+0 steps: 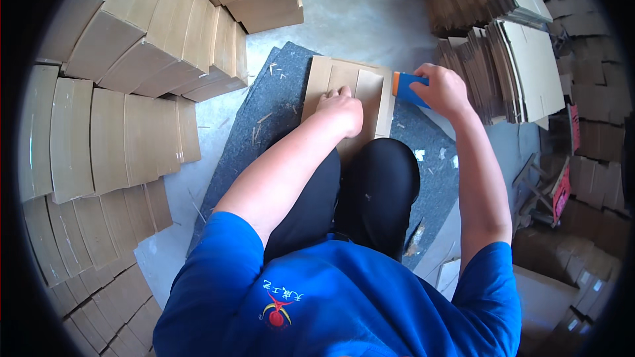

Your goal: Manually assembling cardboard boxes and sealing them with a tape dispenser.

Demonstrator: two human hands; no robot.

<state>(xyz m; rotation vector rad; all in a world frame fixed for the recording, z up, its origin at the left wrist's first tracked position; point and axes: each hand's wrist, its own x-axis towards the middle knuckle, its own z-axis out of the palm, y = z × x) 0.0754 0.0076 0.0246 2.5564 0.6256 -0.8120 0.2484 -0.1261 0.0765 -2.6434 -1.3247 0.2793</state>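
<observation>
On the dark grey mat sits a brown cardboard box [320, 77] in front of my knees, with a paler flap or strip along its upper face. My left hand [342, 111] presses down on that face, its bent fingers slightly apart and gripping nothing. At the box's right edge, my right hand [442, 90] is closed around a flat blue tool with an orange edge [411, 88]. The orange edge is against or very near the cardboard; contact is unclear. What kind of tool it is cannot be made out.
The grey mat [228, 139] carries cardboard scraps and a small object near its right edge [415, 238]. Cardboard boxes [112, 135] are stacked along the left. Flattened cardboard stacks [529, 69] stand at the far right, with a folding stool [559, 192] nearer me.
</observation>
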